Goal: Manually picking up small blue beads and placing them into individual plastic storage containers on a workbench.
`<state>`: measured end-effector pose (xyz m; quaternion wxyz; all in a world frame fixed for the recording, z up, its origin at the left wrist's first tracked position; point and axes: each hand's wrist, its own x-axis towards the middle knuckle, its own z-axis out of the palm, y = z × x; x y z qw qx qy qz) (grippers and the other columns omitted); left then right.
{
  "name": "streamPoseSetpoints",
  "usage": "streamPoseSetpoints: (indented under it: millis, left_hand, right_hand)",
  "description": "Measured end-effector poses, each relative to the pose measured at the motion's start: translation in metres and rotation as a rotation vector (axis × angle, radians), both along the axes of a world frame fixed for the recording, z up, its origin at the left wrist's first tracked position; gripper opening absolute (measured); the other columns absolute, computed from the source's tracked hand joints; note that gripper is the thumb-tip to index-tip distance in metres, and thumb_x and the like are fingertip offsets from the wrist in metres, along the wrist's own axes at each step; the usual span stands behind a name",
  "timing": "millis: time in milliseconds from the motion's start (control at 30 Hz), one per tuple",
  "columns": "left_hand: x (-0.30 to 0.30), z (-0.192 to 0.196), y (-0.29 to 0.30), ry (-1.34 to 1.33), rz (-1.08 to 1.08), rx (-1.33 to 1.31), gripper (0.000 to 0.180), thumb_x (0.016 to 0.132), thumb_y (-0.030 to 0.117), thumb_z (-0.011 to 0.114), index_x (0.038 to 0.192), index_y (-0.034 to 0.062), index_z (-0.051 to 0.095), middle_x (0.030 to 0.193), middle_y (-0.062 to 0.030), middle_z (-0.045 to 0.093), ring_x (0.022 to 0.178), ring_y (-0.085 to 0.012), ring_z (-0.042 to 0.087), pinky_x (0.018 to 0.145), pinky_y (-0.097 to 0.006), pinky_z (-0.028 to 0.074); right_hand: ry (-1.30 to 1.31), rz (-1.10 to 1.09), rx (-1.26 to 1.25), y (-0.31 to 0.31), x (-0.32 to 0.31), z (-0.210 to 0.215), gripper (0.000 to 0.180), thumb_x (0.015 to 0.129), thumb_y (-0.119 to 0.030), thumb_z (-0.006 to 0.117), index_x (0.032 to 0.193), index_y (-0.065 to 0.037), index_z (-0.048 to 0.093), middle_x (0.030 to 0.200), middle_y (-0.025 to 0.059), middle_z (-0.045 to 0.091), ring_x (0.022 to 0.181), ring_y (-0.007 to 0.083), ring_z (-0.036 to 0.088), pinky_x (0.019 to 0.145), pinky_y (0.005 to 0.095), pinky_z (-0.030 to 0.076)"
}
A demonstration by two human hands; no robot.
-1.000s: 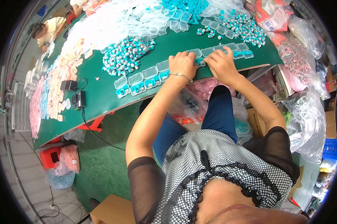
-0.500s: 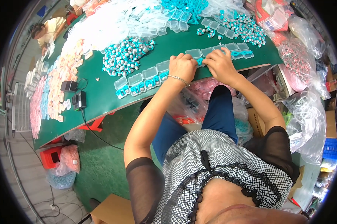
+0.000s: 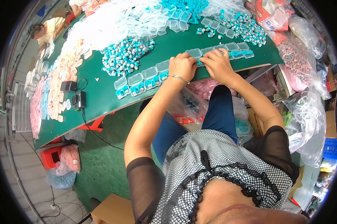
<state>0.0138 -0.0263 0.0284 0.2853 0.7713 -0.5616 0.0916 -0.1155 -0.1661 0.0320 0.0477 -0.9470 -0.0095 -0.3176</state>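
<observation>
Along the table's near edge runs a row of small clear hinged cases (image 3: 135, 79), lids folded back. Several at the left hold teal-and-grey corded earplugs (image 3: 151, 82); teal cord (image 3: 243, 53) lies in those at the right. My left hand (image 3: 182, 68) is closed over the middle of the row, fingertips at a teal earplug piece (image 3: 199, 62). Close beside it, my right hand (image 3: 217, 65) has its thumb and fingers bent together on the same teal piece. The fingers partly hide this piece and the case under it.
A heap of teal-and-grey earplugs (image 3: 123, 56) lies beyond the row at left, another (image 3: 246, 30) at far right. Clear empty cases (image 3: 146, 22) and teal cords (image 3: 185, 7) pile up at the back. A black device (image 3: 79, 100) with a cable sits left. Another person (image 3: 49, 31) works at far left.
My right hand has shifted slightly, its fingers bending lower and closer to my left fingertips. The teal piece between the hands sits a little lower and shows less.
</observation>
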Motion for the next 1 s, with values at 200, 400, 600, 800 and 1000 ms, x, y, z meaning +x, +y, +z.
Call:
streamPoseSetpoints:
  millis: [200, 400, 600, 800, 1000]
  left_hand:
    - [-0.001, 0.007, 0.003, 0.014, 0.006, 0.065, 0.019, 0.073, 0.017, 0.071, 0.092, 0.0130, 0.070, 0.094, -0.0049, 0.064, 0.092, -0.0268, 0.060, 0.073, -0.042, 0.045]
    - [-0.002, 0.009, 0.009, 0.040, 0.004, 0.018, 0.024, 0.073, 0.017, 0.072, 0.097, 0.0132, 0.068, 0.098, -0.0077, 0.063, 0.094, -0.0283, 0.060, 0.073, -0.042, 0.044]
    - [0.000, 0.006, 0.007, 0.043, -0.012, -0.029, 0.020, 0.074, 0.016, 0.071, 0.093, 0.0129, 0.069, 0.096, -0.0067, 0.064, 0.092, -0.0278, 0.061, 0.073, -0.041, 0.044]
    - [0.001, 0.004, 0.001, 0.050, 0.022, 0.031, 0.011, 0.073, 0.016, 0.069, 0.083, 0.0157, 0.073, 0.089, -0.0042, 0.064, 0.090, -0.0237, 0.061, 0.072, -0.041, 0.043]
    - [0.014, 0.013, -0.004, 0.069, 0.059, 0.152, 0.014, 0.073, 0.017, 0.069, 0.086, 0.0178, 0.074, 0.090, -0.0061, 0.065, 0.092, -0.0251, 0.062, 0.077, -0.042, 0.044]
  right_hand:
    - [0.034, -0.014, -0.033, 0.000, -0.001, -0.004, 0.024, 0.076, -0.007, 0.065, 0.099, -0.012, 0.065, 0.094, 0.0014, 0.059, 0.096, 0.0207, 0.054, 0.092, 0.0481, 0.032]
    - [0.024, -0.013, 0.033, -0.001, -0.005, -0.003, 0.032, 0.075, -0.007, 0.066, 0.106, -0.012, 0.063, 0.098, 0.0022, 0.059, 0.098, 0.0213, 0.055, 0.090, 0.0461, 0.033]
    - [0.007, 0.012, 0.045, -0.002, -0.003, -0.002, 0.030, 0.074, -0.007, 0.066, 0.104, -0.013, 0.064, 0.096, 0.0022, 0.059, 0.097, 0.0215, 0.055, 0.087, 0.0433, 0.033]
    - [-0.013, 0.065, 0.073, 0.000, 0.001, -0.001, 0.027, 0.075, -0.006, 0.066, 0.100, -0.014, 0.066, 0.095, 0.0019, 0.059, 0.097, 0.0217, 0.055, 0.087, 0.0417, 0.033]
    - [-0.024, 0.084, 0.076, -0.003, 0.009, 0.002, 0.022, 0.075, -0.009, 0.068, 0.096, -0.014, 0.067, 0.094, 0.0014, 0.059, 0.098, 0.0213, 0.055, 0.089, 0.0418, 0.033]
